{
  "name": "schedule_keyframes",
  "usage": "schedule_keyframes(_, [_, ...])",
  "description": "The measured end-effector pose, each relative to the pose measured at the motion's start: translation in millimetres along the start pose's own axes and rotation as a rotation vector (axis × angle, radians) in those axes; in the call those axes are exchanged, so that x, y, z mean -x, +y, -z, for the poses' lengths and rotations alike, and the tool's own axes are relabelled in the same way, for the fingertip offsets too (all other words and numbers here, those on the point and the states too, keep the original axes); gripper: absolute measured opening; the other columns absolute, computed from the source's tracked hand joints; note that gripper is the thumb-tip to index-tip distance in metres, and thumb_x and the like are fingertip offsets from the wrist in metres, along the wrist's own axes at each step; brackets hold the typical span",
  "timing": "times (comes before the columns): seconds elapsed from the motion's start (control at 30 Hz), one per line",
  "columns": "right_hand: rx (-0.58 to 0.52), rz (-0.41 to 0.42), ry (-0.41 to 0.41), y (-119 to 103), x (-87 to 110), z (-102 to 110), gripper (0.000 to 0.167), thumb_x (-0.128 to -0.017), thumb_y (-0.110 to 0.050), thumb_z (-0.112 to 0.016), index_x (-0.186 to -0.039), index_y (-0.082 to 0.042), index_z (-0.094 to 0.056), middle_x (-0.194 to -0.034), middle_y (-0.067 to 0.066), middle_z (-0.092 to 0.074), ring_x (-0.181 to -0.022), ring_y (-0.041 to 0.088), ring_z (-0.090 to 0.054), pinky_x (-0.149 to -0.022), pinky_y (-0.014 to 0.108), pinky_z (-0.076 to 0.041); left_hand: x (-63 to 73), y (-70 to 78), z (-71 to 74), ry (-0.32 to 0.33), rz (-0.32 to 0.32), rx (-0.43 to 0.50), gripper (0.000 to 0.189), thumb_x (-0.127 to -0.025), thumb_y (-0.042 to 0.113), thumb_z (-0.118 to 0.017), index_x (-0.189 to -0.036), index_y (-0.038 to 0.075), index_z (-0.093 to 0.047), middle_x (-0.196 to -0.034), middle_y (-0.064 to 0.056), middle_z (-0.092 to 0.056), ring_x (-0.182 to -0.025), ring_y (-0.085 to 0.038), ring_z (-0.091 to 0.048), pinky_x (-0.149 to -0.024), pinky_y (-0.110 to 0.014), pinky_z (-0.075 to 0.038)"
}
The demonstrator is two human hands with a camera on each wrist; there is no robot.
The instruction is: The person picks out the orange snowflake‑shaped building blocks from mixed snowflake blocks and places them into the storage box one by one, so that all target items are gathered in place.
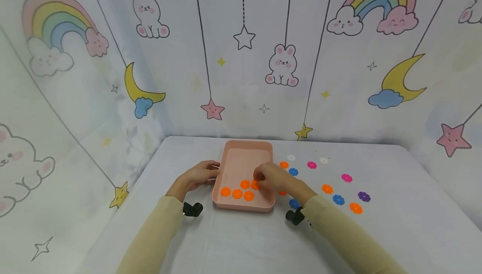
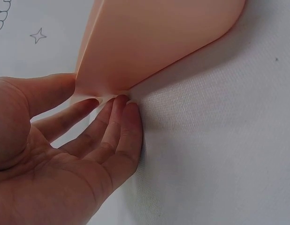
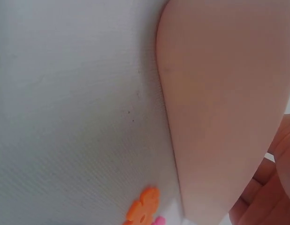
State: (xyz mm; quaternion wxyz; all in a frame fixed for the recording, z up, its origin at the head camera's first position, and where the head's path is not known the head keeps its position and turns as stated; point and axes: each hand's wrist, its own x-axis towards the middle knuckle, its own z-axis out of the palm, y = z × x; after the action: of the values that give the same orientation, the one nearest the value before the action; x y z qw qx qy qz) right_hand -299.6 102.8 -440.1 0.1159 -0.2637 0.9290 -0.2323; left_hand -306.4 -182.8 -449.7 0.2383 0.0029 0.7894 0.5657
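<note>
A shallow pink tray (image 1: 246, 161) lies on the white-covered table. Along its left side, my left hand (image 1: 199, 175) touches the outer wall; in the left wrist view the thumb meets the wall and the loosely bent fingers reach its lower edge. My right hand (image 1: 274, 176) reaches over the right rim into the tray. Its fingertips pinch an orange flower-shaped piece (image 1: 255, 185) near the tray floor. Several more orange flower pieces (image 1: 237, 194) lie flat in the near part of the tray. In the right wrist view the tray wall hides the fingertips.
Right of the tray, loose flower pieces lie scattered: orange (image 1: 356, 208), blue (image 1: 338, 199), purple (image 1: 364, 196), pink (image 1: 347, 177) and white (image 1: 324, 161). Some are partly behind my right arm. A patterned cloth (image 1: 246, 81) hangs behind the table and at its left.
</note>
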Motion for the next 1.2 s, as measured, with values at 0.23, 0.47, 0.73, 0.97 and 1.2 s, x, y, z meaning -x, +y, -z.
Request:
schedule_keyframes(0.23, [-0.002, 0.001, -0.030, -0.7, 0.1, 1.8, 0.007, -0.092, -0.009, -0.077, -0.098, -0.011, -0.073, -0.086, -0.004, -0.063, -0.083, 0.016, -0.057, -0.084, 0.032, -0.057, -0.3, 0.2, -0.2, -0.003, -0.008, -0.002, 0.047, -0.106, 0.014, -0.054, -0.150, 0.000, -0.043, -0.139, -0.019, -0.057, -0.118, -0.027, -0.061, -0.107, -0.045, -0.051])
schedule_keyframes(0.47, [0.007, 0.001, -0.044, -1.3, -0.1, 4.0, 0.006, -0.093, -0.006, -0.074, -0.098, -0.010, -0.073, -0.086, -0.003, -0.063, -0.083, 0.017, -0.058, -0.083, 0.031, -0.057, -0.5, 0.3, 0.4, 0.003, -0.013, -0.001, 0.048, -0.106, 0.014, -0.055, -0.150, -0.001, -0.043, -0.138, -0.020, -0.056, -0.115, -0.027, -0.062, -0.106, -0.045, -0.051])
schedule_keyframes(0.73, [0.017, 0.034, -0.026, 1.7, 5.6, 7.2, 0.009, -0.094, -0.005, -0.073, -0.103, -0.006, -0.072, -0.094, 0.000, -0.066, -0.089, 0.018, -0.059, -0.087, 0.036, -0.057, -0.5, -0.4, -0.5, 0.004, -0.005, -0.004, 0.048, -0.106, 0.015, -0.056, -0.150, -0.001, -0.043, -0.138, -0.020, -0.056, -0.114, -0.027, -0.063, -0.105, -0.045, -0.052])
schedule_keyframes(0.97, [-0.038, 0.138, 0.074, 19.3, 31.3, 30.1, 0.020, -0.094, -0.007, -0.073, -0.113, -0.002, -0.069, -0.109, 0.006, -0.068, -0.106, 0.029, -0.060, -0.098, 0.048, -0.054, 0.5, 0.2, -1.4, 0.001, -0.002, -0.016, 0.049, -0.105, 0.015, -0.057, -0.150, -0.001, -0.043, -0.138, -0.020, -0.056, -0.113, -0.026, -0.063, -0.105, -0.045, -0.052])
schedule_keyframes(1.2, [-0.076, 0.136, 0.131, 49.2, 65.0, 58.5, 0.027, -0.094, -0.013, -0.074, -0.118, 0.000, -0.068, -0.113, 0.012, -0.070, -0.105, 0.031, -0.063, -0.096, 0.054, -0.054, 0.6, 1.5, -1.1, 0.007, 0.009, -0.021, 0.050, -0.105, 0.016, -0.057, -0.151, 0.000, -0.042, -0.142, -0.021, -0.054, -0.116, -0.028, -0.062, -0.106, -0.046, -0.051])
